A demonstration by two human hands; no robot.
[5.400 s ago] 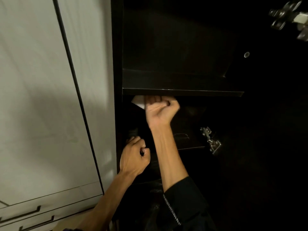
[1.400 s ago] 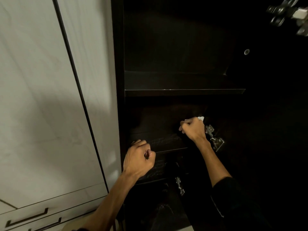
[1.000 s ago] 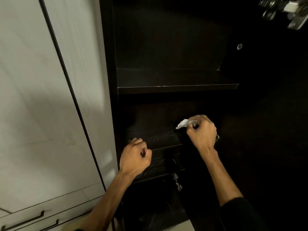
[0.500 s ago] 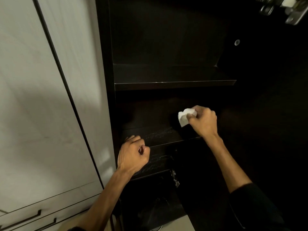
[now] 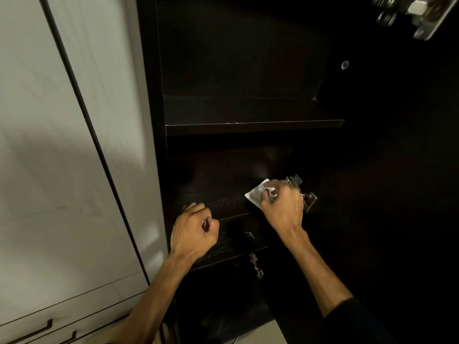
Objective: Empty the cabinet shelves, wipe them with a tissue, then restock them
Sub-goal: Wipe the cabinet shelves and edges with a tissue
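Shelves (image 5: 253, 112) in our dark cabinet (image 5: 248, 58) look bare. Our right hand (image 5: 283, 209) is low down by the middle shelf (image 5: 223, 204), near its right end. Its fingers are curled tight around a white tissue (image 5: 255, 194), which sticks out to the left and lies on or just over the shelf. A metal hinge (image 5: 308, 199) shines just behind this hand. Our left hand (image 5: 195, 232) is a closed fist at the shelf's front edge, and we cannot tell if it holds anything. White doors (image 5: 62, 145) stand on the left.
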